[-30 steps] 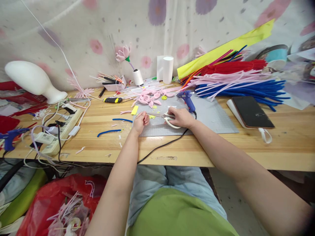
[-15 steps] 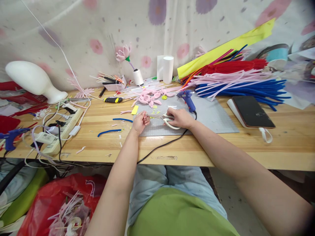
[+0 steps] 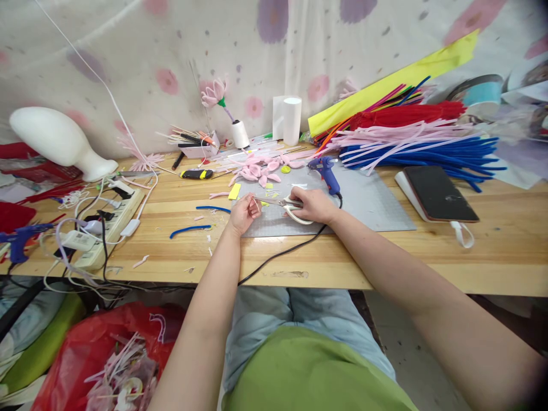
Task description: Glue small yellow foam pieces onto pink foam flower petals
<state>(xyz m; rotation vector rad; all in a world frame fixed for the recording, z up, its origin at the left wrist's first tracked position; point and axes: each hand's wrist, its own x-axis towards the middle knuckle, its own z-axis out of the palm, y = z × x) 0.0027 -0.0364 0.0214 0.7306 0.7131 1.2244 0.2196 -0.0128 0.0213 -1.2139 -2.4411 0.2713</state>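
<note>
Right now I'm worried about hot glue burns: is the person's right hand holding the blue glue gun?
No, the right hand grips white-handled scissors; the glue gun lies on the mat behind it.

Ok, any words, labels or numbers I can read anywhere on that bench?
None can be read.
Power strip: any markings are too small to read.
Yellow-and-black utility knife: no legible brand.
Phone: screen dark.
Scissors in the right hand: no visible marking.

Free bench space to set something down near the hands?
Bare wood along the front edge right of the right hand, below the grey mat and phone. The mat's right half is free. Crowded: power strip at left, pipe cleaners behind.
</note>
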